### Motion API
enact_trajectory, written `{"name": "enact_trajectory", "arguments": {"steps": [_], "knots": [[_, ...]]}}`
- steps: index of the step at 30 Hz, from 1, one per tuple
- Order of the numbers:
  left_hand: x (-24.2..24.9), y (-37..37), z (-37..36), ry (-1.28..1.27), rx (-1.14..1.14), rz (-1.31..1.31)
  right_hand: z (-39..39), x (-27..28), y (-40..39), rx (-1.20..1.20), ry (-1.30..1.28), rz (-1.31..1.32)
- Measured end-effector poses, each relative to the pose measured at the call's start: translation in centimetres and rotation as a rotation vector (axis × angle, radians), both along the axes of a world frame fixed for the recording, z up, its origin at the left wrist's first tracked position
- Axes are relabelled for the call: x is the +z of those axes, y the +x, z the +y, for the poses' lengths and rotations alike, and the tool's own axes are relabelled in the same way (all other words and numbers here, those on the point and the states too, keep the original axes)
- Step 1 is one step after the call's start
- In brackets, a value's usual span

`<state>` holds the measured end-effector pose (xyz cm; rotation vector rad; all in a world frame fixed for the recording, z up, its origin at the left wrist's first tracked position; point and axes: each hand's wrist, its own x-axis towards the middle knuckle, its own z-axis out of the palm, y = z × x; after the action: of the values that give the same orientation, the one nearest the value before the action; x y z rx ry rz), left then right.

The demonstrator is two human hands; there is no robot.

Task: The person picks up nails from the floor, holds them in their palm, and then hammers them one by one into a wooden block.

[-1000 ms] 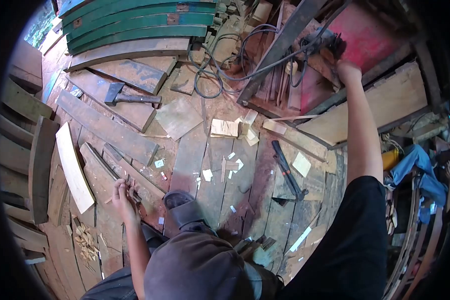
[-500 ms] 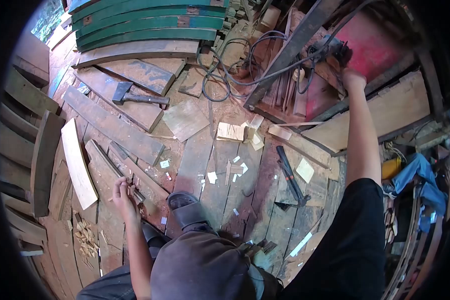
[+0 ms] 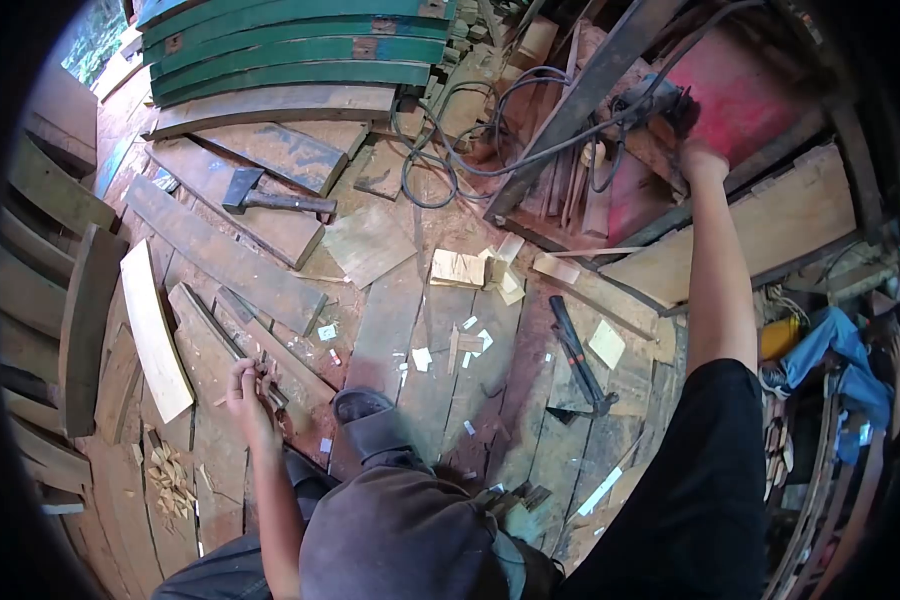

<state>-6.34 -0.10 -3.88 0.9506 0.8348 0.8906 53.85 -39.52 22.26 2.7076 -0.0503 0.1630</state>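
My right arm stretches to the upper right, where my right hand (image 3: 703, 163) is against a corded power tool (image 3: 650, 105) by a red panel (image 3: 745, 95). Its fingers are hidden in shadow behind the tool. At the lower left, my left hand (image 3: 253, 398) is raised with fingers curled, in front of the near end of a narrow wooden strip (image 3: 208, 322). Whatever its fingers close on is too small to make out. Beside that strip lies a pale curved board (image 3: 156, 335).
A hatchet (image 3: 275, 200) rests on boards at the upper left. A claw hammer (image 3: 578, 355) lies right of centre, near wood blocks (image 3: 458, 268). Black cable (image 3: 450, 155) loops across the top. Green curved slats (image 3: 300, 60) are stacked behind. My sandalled foot (image 3: 370, 415) is at centre.
The view has shifted very slightly. My left hand's fingers have turned a little; my right hand stays at the power tool.
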Motion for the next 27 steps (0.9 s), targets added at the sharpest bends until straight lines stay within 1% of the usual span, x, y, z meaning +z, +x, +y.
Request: {"name": "enact_trajectory", "arguments": {"steps": [3, 6, 9, 12, 15, 18, 21, 24, 25, 27], "knots": [[0.3, -0.1, -0.2, 0.013, 0.002, 0.016, 0.4, 0.2, -0.6, -0.013, -0.050, 0.050], [-0.4, -0.4, 0.1, 0.024, -0.028, -0.003, 0.8, 0.3, -1.4, -0.014, -0.054, 0.007], [-0.5, -0.2, 0.0, 0.002, 0.002, 0.021, 1.3, 0.8, -2.1, -0.031, 0.002, -0.011], [-0.9, -0.2, 0.2, -0.013, 0.002, 0.029, 0.6, 1.1, -1.5, 0.057, 0.143, -0.169], [-0.7, 0.2, 0.0, -0.016, -0.017, -0.009, 0.6, 2.5, -2.4, 0.100, 0.268, -0.257], [0.6, 0.7, -0.8, -0.018, -0.034, -0.026, -0.9, 3.3, -4.7, 0.407, 0.456, -0.333], [0.9, 1.2, -1.1, -0.010, -0.041, -0.038, -1.5, 4.1, -8.6, 0.506, 0.826, -0.221], [2.4, 2.5, -2.3, 0.036, -0.058, 0.021, -1.1, 3.4, -14.1, 0.570, 1.237, 0.029], [3.7, 3.0, -3.0, 0.022, -0.118, 0.028, -0.1, 3.1, -16.4, 0.536, 1.276, 0.084], [6.3, 4.1, -4.7, 0.313, -0.260, 0.229, 2.3, 1.5, -21.3, 0.451, 1.358, 0.220]]}}
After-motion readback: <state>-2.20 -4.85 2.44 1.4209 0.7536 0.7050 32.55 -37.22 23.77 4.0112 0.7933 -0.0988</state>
